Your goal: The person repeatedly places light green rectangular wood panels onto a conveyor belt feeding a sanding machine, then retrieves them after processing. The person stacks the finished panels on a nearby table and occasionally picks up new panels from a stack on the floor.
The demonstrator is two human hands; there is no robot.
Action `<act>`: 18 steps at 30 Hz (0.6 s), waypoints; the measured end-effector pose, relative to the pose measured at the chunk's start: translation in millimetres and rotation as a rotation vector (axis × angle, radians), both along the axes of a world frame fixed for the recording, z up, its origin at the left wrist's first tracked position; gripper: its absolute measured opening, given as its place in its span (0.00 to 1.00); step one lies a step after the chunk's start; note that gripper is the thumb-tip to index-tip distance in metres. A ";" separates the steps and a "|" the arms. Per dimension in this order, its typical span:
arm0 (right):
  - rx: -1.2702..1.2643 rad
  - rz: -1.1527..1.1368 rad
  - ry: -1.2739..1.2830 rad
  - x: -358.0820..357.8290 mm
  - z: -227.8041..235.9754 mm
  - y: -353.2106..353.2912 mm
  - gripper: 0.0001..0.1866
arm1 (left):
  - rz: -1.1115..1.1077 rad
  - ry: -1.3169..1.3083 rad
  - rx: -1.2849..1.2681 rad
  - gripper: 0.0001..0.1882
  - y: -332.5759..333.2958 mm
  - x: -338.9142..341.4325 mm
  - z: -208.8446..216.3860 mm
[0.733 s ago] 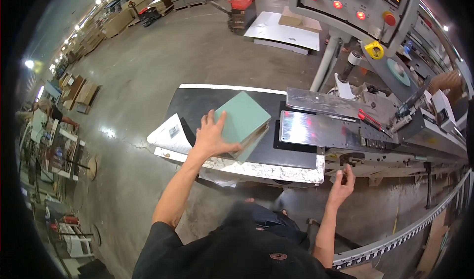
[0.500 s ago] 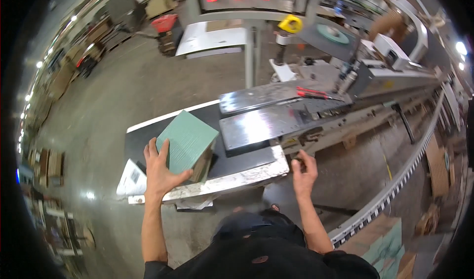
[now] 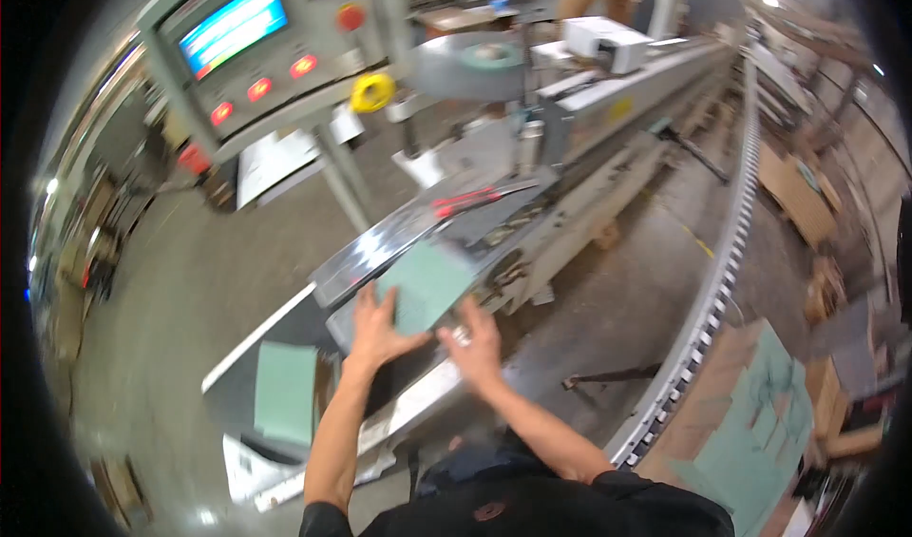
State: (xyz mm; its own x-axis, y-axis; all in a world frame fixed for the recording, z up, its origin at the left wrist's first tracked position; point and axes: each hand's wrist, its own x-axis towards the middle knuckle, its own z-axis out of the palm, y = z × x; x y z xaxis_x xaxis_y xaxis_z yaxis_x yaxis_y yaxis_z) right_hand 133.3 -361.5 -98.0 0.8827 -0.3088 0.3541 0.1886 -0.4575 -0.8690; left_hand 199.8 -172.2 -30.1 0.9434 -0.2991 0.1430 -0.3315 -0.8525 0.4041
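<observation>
- Machine [image 3: 613, 109]: far right, grey, long.
- Rail [image 3: 739, 252]: right side, curving from near to far.
- Table [image 3: 228, 399]: dark top, pale rim, left of machine.
- Control panel [image 3: 275, 57]: far left, lit screen, 3 red lights on lower row.
- Green sheets [image 3: 750, 447]: near right, on brown board.
- Green stack [image 3: 285, 390]: on table, left, apart from both hands.
- Green board [image 3: 427, 282]: between hands, over near part of metal plate [image 3: 369, 254]; blurred, can't tell if resting or lifted.
- Left hand [image 3: 375, 330]: at board's left and near edges, fingers spread, thumb apart.
- Right hand [image 3: 475, 342]: at board's near right edge; blurred, can't tell if fingers pinch.
- Paper [image 3: 249, 470]: white, table's near left corner.
- Cutter [image 3: 465, 201]: red, beyond board.
- Tape roll [image 3: 371, 91]: yellow, by panel's right end.
</observation>
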 end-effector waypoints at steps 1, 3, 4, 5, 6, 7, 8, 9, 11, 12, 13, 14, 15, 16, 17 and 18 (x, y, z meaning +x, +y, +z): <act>-0.057 -0.032 -0.051 4.2 -5.5 2.6 0.39 | -0.019 -0.075 0.015 0.55 4.2 4.1 -17.3; -0.101 -0.058 -0.087 7.9 -20.4 12.7 0.41 | -0.022 -0.102 -0.007 0.50 9.2 6.3 -37.6; -0.077 -0.051 -0.080 9.6 -26.5 19.8 0.43 | -0.008 -0.055 -0.028 0.48 10.9 3.7 -30.2; -0.055 -0.051 -0.099 8.6 -25.3 25.2 0.45 | 0.001 -0.051 -0.045 0.46 10.5 -1.5 -23.2; -0.035 -0.039 -0.114 5.2 -24.9 29.8 0.47 | 0.022 -0.040 -0.063 0.44 10.6 -8.1 -20.6; -0.053 -0.040 -0.131 6.2 -26.7 32.6 0.51 | 0.021 -0.046 -0.072 0.44 9.6 -9.2 -19.7; -0.027 -0.044 -0.125 4.5 -25.6 35.8 0.51 | 0.029 -0.043 -0.081 0.44 9.7 -10.1 -21.1; -0.033 -0.064 -0.125 5.7 -24.7 37.8 0.51 | 0.036 -0.049 -0.092 0.44 9.7 -10.7 -22.5; -0.050 -0.098 -0.102 8.5 -28.7 41.5 0.51 | 0.050 -0.064 -0.120 0.43 6.8 -14.0 -23.8; -0.064 -0.106 -0.090 7.7 -31.9 43.2 0.52 | 0.063 -0.074 -0.131 0.43 7.6 -16.8 -24.1; -0.054 -0.084 -0.069 9.6 -32.2 45.6 0.54 | 0.065 -0.108 -0.138 0.42 11.4 -16.3 -29.8; -0.050 -0.064 -0.043 9.6 -36.4 46.3 0.55 | 0.074 -0.123 -0.159 0.42 13.9 -17.8 -35.3; -0.098 0.009 -0.021 10.7 -41.1 42.7 0.52 | 0.076 -0.137 -0.169 0.42 13.7 -18.2 -39.9; -0.125 0.026 -0.008 9.3 -37.7 42.7 0.55 | 0.086 -0.149 -0.178 0.42 15.2 -19.5 -43.1; -0.112 0.066 0.083 8.5 -34.0 42.0 0.57 | 0.085 -0.119 -0.182 0.43 16.8 -21.8 -37.1; -0.098 0.106 0.173 8.3 -30.2 40.2 0.59 | 0.072 -0.150 -0.172 0.43 24.7 -21.4 -46.0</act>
State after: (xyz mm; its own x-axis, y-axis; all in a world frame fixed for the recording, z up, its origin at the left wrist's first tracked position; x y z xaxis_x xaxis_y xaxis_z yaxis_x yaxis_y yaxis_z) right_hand 141.6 -321.3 -128.2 0.9586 -0.1826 0.2186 0.0924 -0.5267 -0.8450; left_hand 178.4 -147.6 -76.1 0.9258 -0.1912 0.3262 -0.3399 -0.7988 0.4963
